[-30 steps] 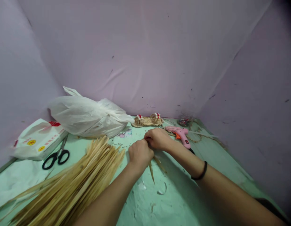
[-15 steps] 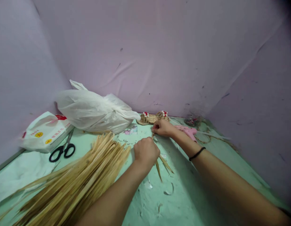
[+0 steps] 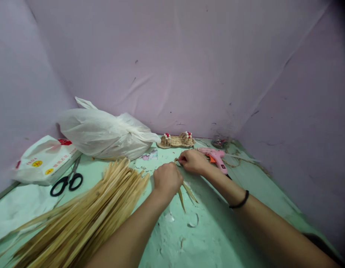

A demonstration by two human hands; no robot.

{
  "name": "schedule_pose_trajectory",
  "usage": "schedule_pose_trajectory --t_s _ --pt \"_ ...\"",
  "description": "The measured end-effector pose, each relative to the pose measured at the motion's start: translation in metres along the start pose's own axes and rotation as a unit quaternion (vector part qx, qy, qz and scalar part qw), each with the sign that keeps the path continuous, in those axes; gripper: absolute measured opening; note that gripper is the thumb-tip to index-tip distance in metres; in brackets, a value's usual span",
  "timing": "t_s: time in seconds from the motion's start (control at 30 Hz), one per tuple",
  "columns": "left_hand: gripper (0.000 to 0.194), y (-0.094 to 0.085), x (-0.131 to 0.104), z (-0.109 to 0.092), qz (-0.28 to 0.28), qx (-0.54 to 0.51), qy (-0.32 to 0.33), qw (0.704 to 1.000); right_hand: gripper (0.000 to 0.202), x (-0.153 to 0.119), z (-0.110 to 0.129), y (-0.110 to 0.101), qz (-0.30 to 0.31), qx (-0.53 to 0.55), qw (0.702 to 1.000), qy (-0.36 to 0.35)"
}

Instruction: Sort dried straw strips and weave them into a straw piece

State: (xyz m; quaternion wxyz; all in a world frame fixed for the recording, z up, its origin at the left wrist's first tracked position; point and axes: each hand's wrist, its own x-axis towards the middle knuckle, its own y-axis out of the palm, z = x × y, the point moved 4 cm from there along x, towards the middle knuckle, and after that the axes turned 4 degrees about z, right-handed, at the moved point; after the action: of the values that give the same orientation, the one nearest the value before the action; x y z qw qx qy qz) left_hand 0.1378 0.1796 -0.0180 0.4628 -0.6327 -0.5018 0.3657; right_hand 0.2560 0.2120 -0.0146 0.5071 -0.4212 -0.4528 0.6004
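My left hand [image 3: 168,181] is closed in a fist around a few dried leaf strips [image 3: 181,199]. Their loose tails stick out below the fist, towards me. Just beyond it, my right hand [image 3: 192,161], with a black band on the wrist, pinches at the short twisted upper end [image 3: 176,160] of the strips; the exact hold is partly hidden by the fingers. A large bundle of dried leaf strips [image 3: 91,212] lies left of my left forearm. Behind the hands sits a small pair of woven straw pieces [image 3: 175,142] with red and white beads.
A pink glue gun [image 3: 215,153] lies beyond my right wrist. Black-handled scissors [image 3: 66,182], a white box in plastic [image 3: 49,158] and a tied white bag [image 3: 105,132] stand at left. Cord [image 3: 235,162] lies at right. Scraps [image 3: 193,220] dot the green table; walls [image 3: 161,74] enclose it.
My right hand has come down and nearer to my left fist, uncovering more of the glue gun and woven pieces. The whole view has shifted slightly; the left fist stays closed.
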Motion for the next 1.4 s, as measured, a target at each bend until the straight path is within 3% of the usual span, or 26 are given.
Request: schedule_pose_trajectory --t_s 0.3,0.43,0.5,0.6,0.8,1.0,1.1,1.3,1.4 --pt "0.030 0.004 0.000 0.000 -0.011 0.000 0.008 1.000 0.015 0.002 -0.009 0.007 -0.063 0.060 0.996 -0.029" --pt "0.025 0.005 0.005 0.005 -0.019 -0.071 -0.006 0.997 0.021 0.002 -0.005 0.009 -0.091 0.052 0.989 -0.101" --pt "0.016 0.008 0.012 0.015 -0.003 -0.191 -0.050 0.980 0.021 0.003 -0.003 0.010 -0.095 0.046 0.984 -0.140" --pt "0.014 0.011 0.027 0.028 0.049 -0.340 -0.111 0.932 0.022 0.006 -0.004 0.012 -0.084 0.050 0.982 -0.160" --pt "0.020 0.002 0.046 0.018 0.082 -0.399 -0.131 0.904 0.024 0.007 -0.003 0.012 -0.088 0.049 0.984 -0.148" --pt "0.015 0.010 0.038 0.013 0.054 -0.323 -0.093 0.940 0.018 0.007 0.001 0.017 -0.118 0.059 0.986 -0.103" --pt "0.014 0.011 0.026 0.015 0.046 -0.259 -0.086 0.961 0.019 0.004 -0.002 0.017 -0.116 0.080 0.984 -0.112" --pt "0.025 0.001 0.008 0.006 0.000 -0.069 -0.035 0.997 0.023 0.002 -0.005 0.016 -0.117 0.108 0.979 -0.127" --pt "0.022 0.003 0.015 0.011 -0.007 -0.150 -0.024 0.988 0.022 0.004 -0.005 0.018 -0.131 0.114 0.980 -0.098"
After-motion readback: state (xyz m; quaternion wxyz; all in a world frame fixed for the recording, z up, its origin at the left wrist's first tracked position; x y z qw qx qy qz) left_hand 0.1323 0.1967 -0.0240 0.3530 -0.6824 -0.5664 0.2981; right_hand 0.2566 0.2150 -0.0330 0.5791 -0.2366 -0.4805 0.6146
